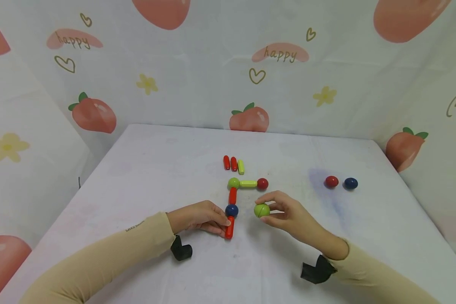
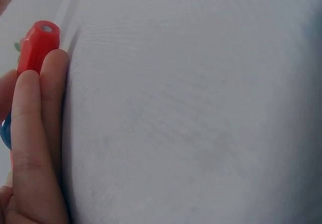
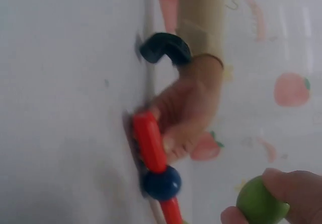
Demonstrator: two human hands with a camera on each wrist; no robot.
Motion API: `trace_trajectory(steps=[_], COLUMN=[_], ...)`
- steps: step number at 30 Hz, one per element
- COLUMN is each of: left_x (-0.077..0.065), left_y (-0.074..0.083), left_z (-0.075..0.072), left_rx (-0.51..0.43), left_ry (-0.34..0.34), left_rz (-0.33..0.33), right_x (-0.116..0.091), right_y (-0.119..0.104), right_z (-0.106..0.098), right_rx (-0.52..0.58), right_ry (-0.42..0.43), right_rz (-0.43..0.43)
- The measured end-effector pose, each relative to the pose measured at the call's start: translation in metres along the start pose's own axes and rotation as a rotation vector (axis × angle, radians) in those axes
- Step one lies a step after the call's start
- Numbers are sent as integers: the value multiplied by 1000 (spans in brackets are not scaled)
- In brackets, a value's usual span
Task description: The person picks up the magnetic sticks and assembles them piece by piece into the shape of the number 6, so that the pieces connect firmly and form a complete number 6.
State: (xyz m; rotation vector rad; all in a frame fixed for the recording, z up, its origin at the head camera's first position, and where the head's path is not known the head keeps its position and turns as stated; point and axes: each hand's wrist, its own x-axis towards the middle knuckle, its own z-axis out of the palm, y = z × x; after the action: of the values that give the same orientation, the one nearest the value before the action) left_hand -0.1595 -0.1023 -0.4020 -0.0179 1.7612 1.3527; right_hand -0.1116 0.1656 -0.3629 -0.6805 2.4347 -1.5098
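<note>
My left hand pinches a red rod between thumb and fingers, low over the table. That rod joins a blue ball, followed by another red rod, a green ball, a yellow-green rod and a red ball in an angled chain. In the left wrist view the red rod's free end shows a pale round spot. To the right of the chain, my right hand holds a loose green ball between thumb and fingertips, apart from the rod.
Beyond the chain lie two red rods and one yellow-green rod side by side. A loose red ball and a dark blue ball sit at the right. Behind the white table hangs a printed cloth.
</note>
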Motion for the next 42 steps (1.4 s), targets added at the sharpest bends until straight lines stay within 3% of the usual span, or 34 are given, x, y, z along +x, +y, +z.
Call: trace_trajectory(steps=[11, 19, 27, 42], left_x=[-1, 0, 0, 0], left_y=[-1, -1, -2, -1], left_z=[-1, -1, -1, -1], left_rx=[0, -19, -12, -31], left_ry=[-12, -33, -16, -11], left_rz=[20, 31, 31, 30], right_x=[13, 15, 16, 17], right_y=[3, 11, 14, 17], right_z=[36, 55, 61, 69], right_rx=[39, 100, 56, 81], right_ry=[-171, -243, -304, -333], right_rz=[-38, -80, -55, -72])
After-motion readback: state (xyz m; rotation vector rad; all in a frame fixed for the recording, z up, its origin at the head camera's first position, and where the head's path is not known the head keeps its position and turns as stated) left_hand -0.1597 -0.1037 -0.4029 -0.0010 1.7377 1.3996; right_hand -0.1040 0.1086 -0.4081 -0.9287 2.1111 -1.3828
